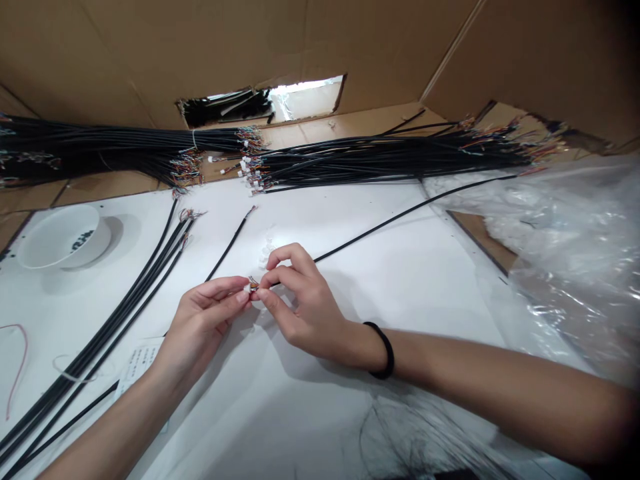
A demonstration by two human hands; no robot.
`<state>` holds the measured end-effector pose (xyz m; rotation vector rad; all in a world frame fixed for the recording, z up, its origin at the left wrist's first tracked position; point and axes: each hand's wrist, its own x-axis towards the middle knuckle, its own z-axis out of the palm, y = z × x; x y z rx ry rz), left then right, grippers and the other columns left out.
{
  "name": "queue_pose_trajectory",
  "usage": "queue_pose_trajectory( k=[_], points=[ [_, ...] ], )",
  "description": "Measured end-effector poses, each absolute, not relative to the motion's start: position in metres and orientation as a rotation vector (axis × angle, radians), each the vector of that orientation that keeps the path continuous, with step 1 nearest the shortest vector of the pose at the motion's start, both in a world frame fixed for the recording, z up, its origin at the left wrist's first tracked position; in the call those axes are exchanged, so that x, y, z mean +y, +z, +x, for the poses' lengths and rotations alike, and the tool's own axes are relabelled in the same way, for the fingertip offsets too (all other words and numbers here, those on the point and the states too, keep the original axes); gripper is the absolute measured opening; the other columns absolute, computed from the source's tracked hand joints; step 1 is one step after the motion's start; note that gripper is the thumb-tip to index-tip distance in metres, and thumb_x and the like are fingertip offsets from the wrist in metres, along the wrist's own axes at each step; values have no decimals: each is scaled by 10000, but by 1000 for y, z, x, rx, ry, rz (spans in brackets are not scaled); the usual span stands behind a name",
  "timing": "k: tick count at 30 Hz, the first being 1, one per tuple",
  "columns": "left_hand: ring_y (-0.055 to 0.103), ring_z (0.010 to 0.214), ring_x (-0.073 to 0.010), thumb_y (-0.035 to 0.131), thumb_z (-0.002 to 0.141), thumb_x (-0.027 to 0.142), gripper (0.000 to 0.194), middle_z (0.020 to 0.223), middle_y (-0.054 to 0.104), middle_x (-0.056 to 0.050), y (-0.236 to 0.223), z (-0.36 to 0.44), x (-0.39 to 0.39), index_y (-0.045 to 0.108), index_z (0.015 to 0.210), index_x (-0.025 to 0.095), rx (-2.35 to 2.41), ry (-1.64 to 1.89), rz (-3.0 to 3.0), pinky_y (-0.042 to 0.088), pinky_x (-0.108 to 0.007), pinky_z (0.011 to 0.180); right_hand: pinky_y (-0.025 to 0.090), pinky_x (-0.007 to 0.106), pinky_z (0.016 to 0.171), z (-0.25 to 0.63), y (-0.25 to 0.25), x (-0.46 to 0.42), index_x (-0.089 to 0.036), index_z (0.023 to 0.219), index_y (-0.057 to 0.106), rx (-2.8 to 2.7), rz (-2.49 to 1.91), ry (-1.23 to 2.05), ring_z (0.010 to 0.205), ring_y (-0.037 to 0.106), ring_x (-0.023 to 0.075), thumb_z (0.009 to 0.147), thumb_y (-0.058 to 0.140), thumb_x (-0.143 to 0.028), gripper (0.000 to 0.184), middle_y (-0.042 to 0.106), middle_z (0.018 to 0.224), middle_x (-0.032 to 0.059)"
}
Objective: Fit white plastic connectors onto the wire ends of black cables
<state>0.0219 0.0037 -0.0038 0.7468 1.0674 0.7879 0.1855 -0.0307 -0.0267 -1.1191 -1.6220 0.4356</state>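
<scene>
Between thumb and fingertips, my left hand [205,317] pinches a small white connector [247,288]. Coloured wires run from the connector toward my right hand [305,307], whose thumb and index finger are closed on the wires at the end of a black cable [370,233]. That cable passes behind my right hand and stretches to the upper right across the white surface. Several small white connectors [269,252] lie just beyond my fingers. A single black cable [231,243] with a bare-wire end lies behind my left hand.
Cable bundles lie at the back left [125,140] and back right [375,157], the latter with white connectors. A white bowl [50,233] holds small black pieces. Loose cables [120,313] and a printed label [140,360] lie left, clear plastic bags [575,253] right. Cardboard walls [240,40] stand behind.
</scene>
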Motion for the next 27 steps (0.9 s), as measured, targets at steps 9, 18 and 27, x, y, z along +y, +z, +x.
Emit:
queue_pose_trajectory(
  k=[9,18,27],
  points=[
    [691,702,-101,906,552,200,251,789,761,-30,-5,22,2,781,769,184,1075,820,778,544,-135,686,486,362,831,186,-28,-30,-192,814,560,-1604,-1090,460,926,541,185,852,556,-130,73,508,959,60],
    [692,700,-110,902,565,242,248,771,763,-27,-1,22,1,782,778,203,1130,837,896,550,-141,655,489,333,813,186,-30,-30,-178,813,553,-1621,-1056,402,904,534,173,849,575,-103,86,502,934,55],
    [708,717,-135,864,634,266,173,810,773,-34,1,20,-1,792,787,232,1207,880,1115,571,-163,642,509,295,691,186,-31,-29,-198,824,522,-1694,-1041,312,811,528,151,888,542,-104,116,507,915,45]
  ],
)
